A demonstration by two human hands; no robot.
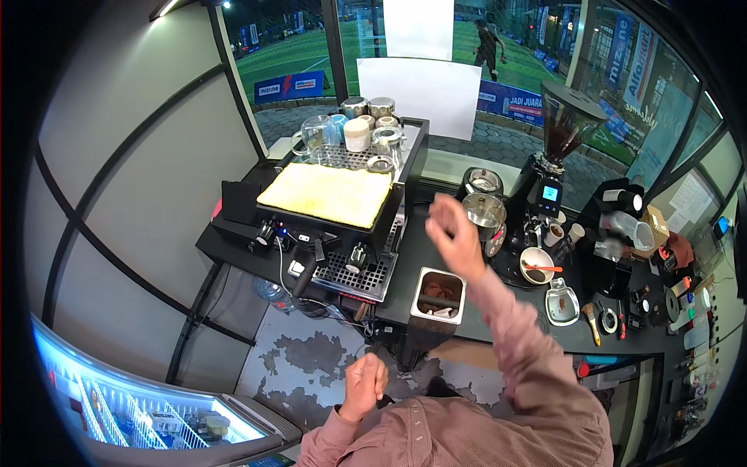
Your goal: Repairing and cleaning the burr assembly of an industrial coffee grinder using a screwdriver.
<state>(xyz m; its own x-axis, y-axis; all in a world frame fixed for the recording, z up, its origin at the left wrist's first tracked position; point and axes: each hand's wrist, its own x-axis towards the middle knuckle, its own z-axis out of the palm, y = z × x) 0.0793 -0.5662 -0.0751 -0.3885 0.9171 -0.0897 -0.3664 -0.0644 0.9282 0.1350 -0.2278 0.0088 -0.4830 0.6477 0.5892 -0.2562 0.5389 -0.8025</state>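
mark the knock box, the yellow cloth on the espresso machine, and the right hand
knock box [440, 274]: head view, top steel rim.
yellow cloth [327, 192]: head view, middle of the cloth.
right hand [454, 236]: head view, back of the raised hand.

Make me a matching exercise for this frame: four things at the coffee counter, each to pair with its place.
Things:
1. yellow cloth
2. knock box
3. right hand
4. left hand

Places:
A. set into the counter, open
B. raised above the counter
C. on top of the espresso machine
D. low, closed around a dark handle

Pairs: 1-C, 2-A, 3-B, 4-D
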